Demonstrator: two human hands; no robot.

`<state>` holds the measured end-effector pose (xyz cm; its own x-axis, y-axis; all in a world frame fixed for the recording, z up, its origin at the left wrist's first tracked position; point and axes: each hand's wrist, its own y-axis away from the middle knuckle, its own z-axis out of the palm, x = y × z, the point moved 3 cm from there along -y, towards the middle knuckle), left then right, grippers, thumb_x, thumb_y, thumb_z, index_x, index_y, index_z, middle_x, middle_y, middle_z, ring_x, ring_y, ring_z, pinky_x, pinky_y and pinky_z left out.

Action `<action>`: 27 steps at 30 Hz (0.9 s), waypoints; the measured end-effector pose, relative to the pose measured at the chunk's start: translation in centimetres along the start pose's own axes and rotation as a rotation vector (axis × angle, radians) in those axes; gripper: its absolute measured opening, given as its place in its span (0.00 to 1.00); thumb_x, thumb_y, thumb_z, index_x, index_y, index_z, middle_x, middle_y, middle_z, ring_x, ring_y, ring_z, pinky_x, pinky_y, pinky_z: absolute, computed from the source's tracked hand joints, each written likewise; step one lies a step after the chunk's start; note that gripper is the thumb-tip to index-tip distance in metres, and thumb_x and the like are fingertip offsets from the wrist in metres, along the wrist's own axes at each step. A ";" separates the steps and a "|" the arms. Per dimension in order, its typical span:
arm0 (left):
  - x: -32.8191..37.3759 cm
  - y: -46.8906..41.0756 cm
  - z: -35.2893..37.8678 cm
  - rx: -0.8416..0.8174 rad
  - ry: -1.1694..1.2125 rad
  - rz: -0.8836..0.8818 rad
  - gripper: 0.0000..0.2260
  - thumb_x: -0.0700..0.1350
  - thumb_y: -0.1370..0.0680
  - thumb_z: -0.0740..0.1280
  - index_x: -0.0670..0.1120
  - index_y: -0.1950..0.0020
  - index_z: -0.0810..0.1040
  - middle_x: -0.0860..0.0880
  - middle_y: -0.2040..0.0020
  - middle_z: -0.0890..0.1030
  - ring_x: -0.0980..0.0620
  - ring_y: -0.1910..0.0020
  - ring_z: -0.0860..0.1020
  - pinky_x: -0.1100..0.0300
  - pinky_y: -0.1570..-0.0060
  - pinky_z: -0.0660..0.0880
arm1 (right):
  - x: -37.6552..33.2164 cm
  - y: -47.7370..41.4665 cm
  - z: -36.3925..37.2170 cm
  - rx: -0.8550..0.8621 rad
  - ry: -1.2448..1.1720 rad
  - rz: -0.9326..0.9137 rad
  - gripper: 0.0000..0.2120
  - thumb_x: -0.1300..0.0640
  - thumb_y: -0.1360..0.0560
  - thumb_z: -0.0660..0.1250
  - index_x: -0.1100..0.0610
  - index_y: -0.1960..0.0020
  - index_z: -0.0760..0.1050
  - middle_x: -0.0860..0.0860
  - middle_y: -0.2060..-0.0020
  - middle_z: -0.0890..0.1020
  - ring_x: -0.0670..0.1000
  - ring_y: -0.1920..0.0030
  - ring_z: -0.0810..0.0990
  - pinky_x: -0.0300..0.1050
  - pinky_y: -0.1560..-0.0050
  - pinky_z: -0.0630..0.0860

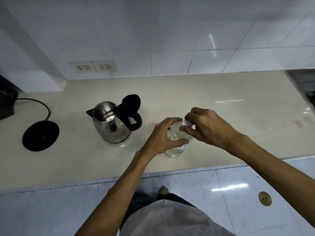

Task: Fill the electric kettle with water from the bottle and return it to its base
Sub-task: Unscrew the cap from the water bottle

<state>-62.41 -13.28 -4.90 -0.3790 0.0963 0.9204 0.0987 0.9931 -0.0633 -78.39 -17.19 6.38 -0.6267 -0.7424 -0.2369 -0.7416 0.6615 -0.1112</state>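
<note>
A steel electric kettle (pixel 111 127) with a black handle stands on the counter, its black lid (pixel 131 103) hinged open. Its round black base (pixel 40 135) lies apart from it at the left, with a cord running off to the left edge. A clear water bottle (pixel 176 149) stands upright to the right of the kettle. My left hand (pixel 163 136) is wrapped around the bottle's body. My right hand (pixel 207 126) pinches the white cap (pixel 186 122) on top of the bottle.
The cream counter (pixel 221 106) ends at a front edge just below the bottle. Two wall sockets (pixel 94 66) sit in the white tiled wall behind the kettle. A dark appliance (pixel 6 103) stands at the far left, and a sink edge (pixel 305 86) shows at the far right.
</note>
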 end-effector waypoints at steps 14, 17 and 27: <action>-0.1 -0.1 0.0 -0.010 0.029 -0.007 0.32 0.51 0.32 0.84 0.50 0.31 0.77 0.55 0.37 0.82 0.59 0.39 0.79 0.66 0.40 0.76 | 0.2 -0.5 -1.0 -0.139 0.022 0.005 0.14 0.46 0.23 0.70 0.56 0.46 0.82 0.54 0.56 0.79 0.58 0.63 0.82 0.51 0.63 0.79; -0.2 0.0 -0.1 -0.004 0.035 -0.011 0.32 0.52 0.32 0.84 0.50 0.30 0.77 0.55 0.37 0.82 0.58 0.38 0.79 0.68 0.41 0.75 | 0.0 -0.5 -1.8 -0.230 -0.078 -0.029 0.18 0.56 0.26 0.75 0.50 0.36 0.81 0.53 0.46 0.77 0.55 0.58 0.82 0.50 0.57 0.81; -0.4 0.2 0.2 -0.010 0.032 -0.014 0.31 0.52 0.30 0.82 0.49 0.30 0.77 0.54 0.37 0.82 0.55 0.38 0.80 0.68 0.40 0.76 | -0.6 -0.8 -1.7 -0.186 -0.037 -0.019 0.14 0.62 0.26 0.74 0.55 0.42 0.84 0.55 0.52 0.80 0.56 0.59 0.83 0.49 0.60 0.80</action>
<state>-62.39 -13.15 -5.33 -0.3504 0.0803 0.9331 0.1031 0.9936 -0.0468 -77.83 -17.47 8.22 -0.6056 -0.7477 -0.2724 -0.7867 0.6139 0.0641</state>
